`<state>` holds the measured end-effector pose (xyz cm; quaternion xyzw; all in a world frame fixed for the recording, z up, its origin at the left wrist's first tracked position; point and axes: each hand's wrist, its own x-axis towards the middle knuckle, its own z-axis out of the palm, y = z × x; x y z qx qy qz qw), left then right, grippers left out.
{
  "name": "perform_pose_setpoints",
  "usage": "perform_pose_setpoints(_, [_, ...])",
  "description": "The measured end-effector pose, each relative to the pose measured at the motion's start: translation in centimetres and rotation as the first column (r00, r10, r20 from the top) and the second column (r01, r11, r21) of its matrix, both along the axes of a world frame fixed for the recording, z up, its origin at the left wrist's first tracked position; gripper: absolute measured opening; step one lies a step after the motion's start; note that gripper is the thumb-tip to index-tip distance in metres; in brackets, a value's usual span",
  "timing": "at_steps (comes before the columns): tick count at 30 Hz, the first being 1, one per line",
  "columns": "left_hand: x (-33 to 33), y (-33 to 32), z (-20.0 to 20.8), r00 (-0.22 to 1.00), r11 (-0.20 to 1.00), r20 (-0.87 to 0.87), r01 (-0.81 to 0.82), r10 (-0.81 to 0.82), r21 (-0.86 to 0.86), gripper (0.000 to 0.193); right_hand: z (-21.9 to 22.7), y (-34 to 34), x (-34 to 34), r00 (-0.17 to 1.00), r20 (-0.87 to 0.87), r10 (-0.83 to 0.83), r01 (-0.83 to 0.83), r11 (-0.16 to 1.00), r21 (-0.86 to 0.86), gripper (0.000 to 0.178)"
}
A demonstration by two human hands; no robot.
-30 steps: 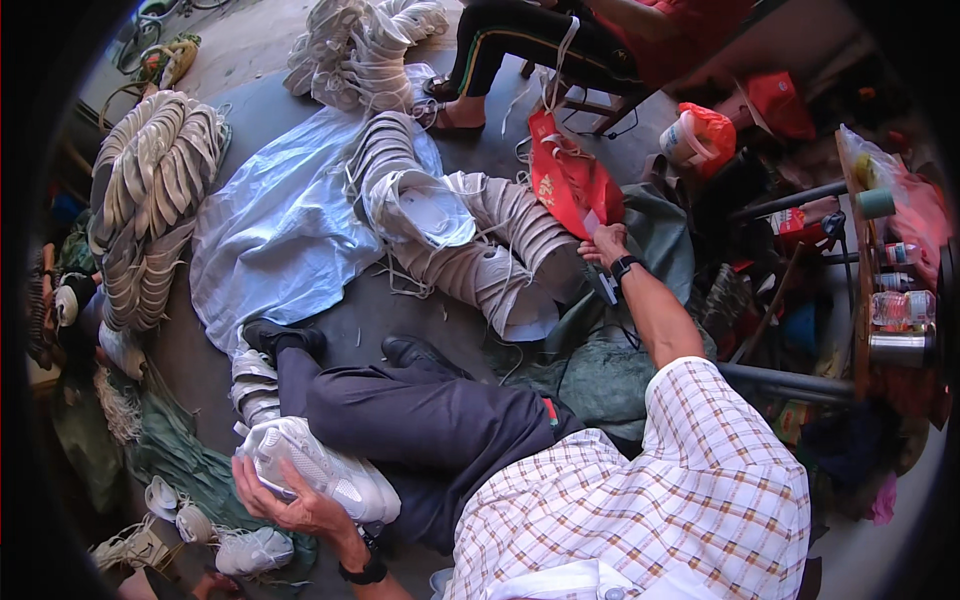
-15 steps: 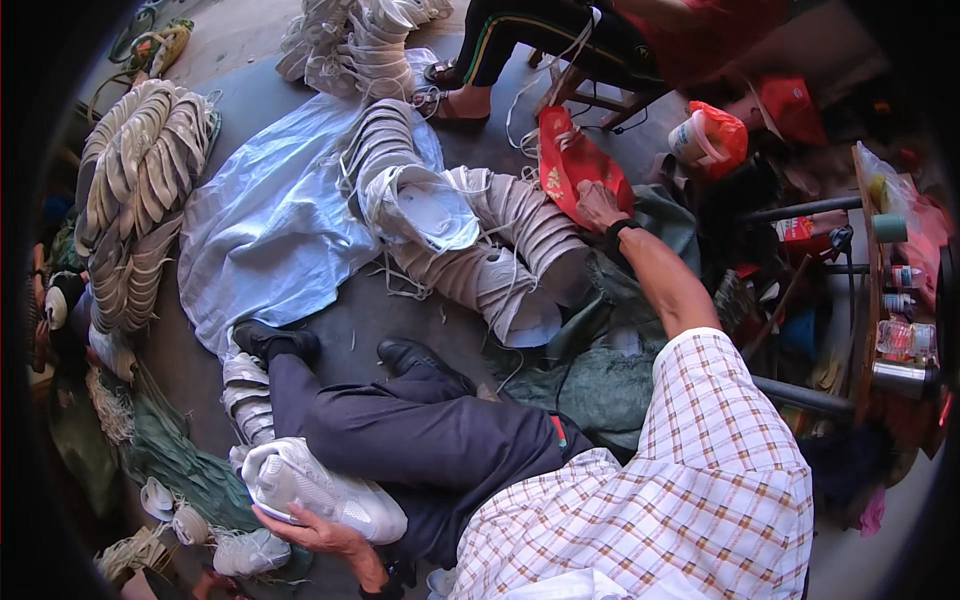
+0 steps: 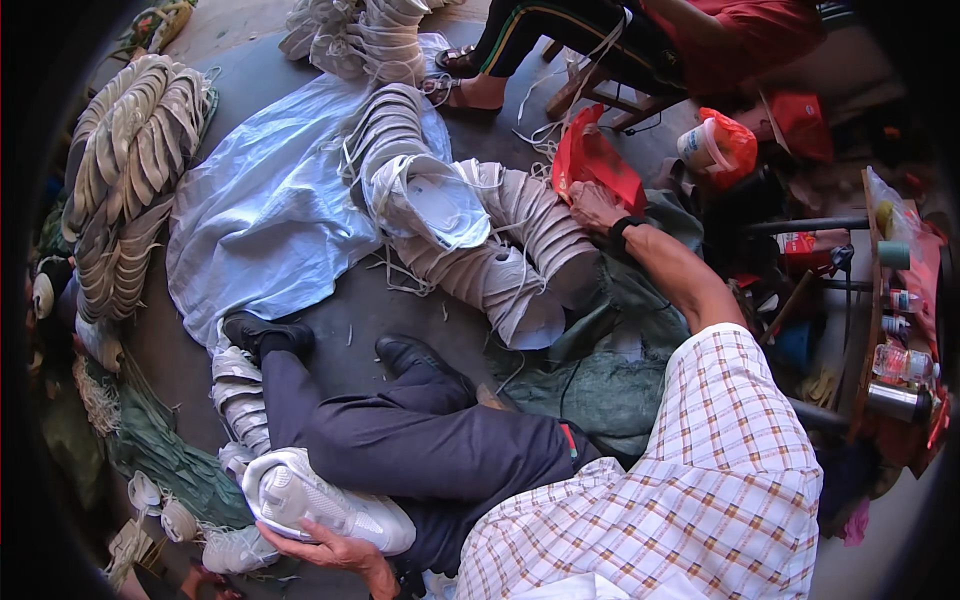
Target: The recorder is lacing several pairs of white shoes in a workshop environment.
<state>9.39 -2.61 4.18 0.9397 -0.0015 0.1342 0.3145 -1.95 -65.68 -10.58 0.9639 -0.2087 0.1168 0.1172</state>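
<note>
My left hand [image 3: 325, 545] is closed around the near side of a white shoe [image 3: 325, 500], which lies tilted against my dark-trousered leg. Its fingers press on the shoe's side. With my right arm stretched out, my right hand [image 3: 598, 208] grips the near left edge of a red bag [image 3: 605, 165]; its fingertips are partly hidden against the bag. Beside that hand, to the left, curve long stacks of nested light shoe uppers [image 3: 535, 215]. One white upper [image 3: 440, 205] rests on top of them with its opening facing up.
A pale blue cloth [image 3: 265, 235] covers floor at the left. More stacked uppers [image 3: 130, 170] stand at far left. Green sacking [image 3: 600, 390] lies under my right arm. A person's leg [image 3: 560, 40] and a white bucket [image 3: 703, 145] are beyond. Bottles stand on a rack [image 3: 868, 300] at right.
My right hand has shifted slightly left on the red bag, and the bag has folded up higher. My left hand still holds the white shoe. The whole view has moved a little.
</note>
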Motion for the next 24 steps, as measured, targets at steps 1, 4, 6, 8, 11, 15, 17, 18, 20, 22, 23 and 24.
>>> perform_pose_setpoints(1, [0.0,-0.3,0.1,1.0,1.0,0.008,0.01,-0.01,-0.005,0.058,0.1,0.1,0.0,1.0,0.016,-0.01,0.01,1.0,0.019,0.016])
perform_pose_setpoints(4, [0.1,-0.3,-0.3,1.0,1.0,0.015,0.01,-0.01,-0.019,0.058,0.6,-0.9,0.6,0.997,0.06,-0.045,0.04,0.996,0.075,0.016])
perform_pose_setpoints(6, [-0.1,0.2,-0.4,1.0,1.0,0.006,0.003,-0.003,-0.027,0.057,1.4,-2.9,1.5,0.994,0.078,-0.074,0.065,0.992,0.112,0.017])
perform_pose_setpoints(8, [-0.2,0.5,-0.5,1.0,0.999,0.023,-0.002,0.003,-0.041,0.057,1.6,-3.4,2.0,0.991,0.102,-0.091,0.074,0.985,0.157,0.017])
perform_pose_setpoints(11, [-0.2,0.8,-0.5,1.0,1.0,0.024,0.014,-0.014,-0.011,0.058,1.2,-2.2,1.7,0.983,0.139,-0.12,0.089,0.972,0.216,0.018])
perform_pose_setpoints(15, [-0.2,0.4,-0.2,1.0,1.0,0.015,-0.001,0.002,-0.021,0.059,1.3,0.9,1.2,0.967,0.189,-0.169,0.106,0.947,0.302,0.018])
perform_pose_setpoints(17, [-0.1,0.1,-0.2,1.0,0.999,0.005,0.001,-0.001,-0.05,0.059,1.6,2.3,1.0,0.956,0.216,-0.2,0.118,0.933,0.341,0.019])
perform_pose_setpoints(18, [0.0,-0.1,-0.1,1.0,0.997,0.004,0.007,-0.006,-0.081,0.059,2.0,2.5,1.2,0.949,0.231,-0.216,0.123,0.925,0.361,0.019])
perform_pose_setpoints(20, [0.1,0.2,-0.3,0.999,0.996,0.032,0.031,-0.028,-0.084,0.058,2.6,2.4,1.1,0.931,0.264,-0.251,0.133,0.909,0.394,0.02])
perform_pose_setpoints(22, [0.0,0.2,-0.4,0.998,0.998,0.046,0.04,-0.037,-0.051,0.056,3.2,2.2,0.9,0.912,0.298,-0.283,0.137,0.893,0.428,0.02])
perform_pose_setpoints(23, [0.0,0.2,-0.5,0.998,0.998,0.056,0.039,-0.036,-0.057,0.056,3.4,2.1,0.9,0.901,0.314,-0.298,0.137,0.885,0.445,0.02])
perform_pose_setpoints(24, [0.0,0.2,-0.6,0.997,0.999,0.063,0.037,-0.034,-0.038,0.056,3.7,1.9,0.8,0.89,0.331,-0.312,0.136,0.877,0.461,0.02])
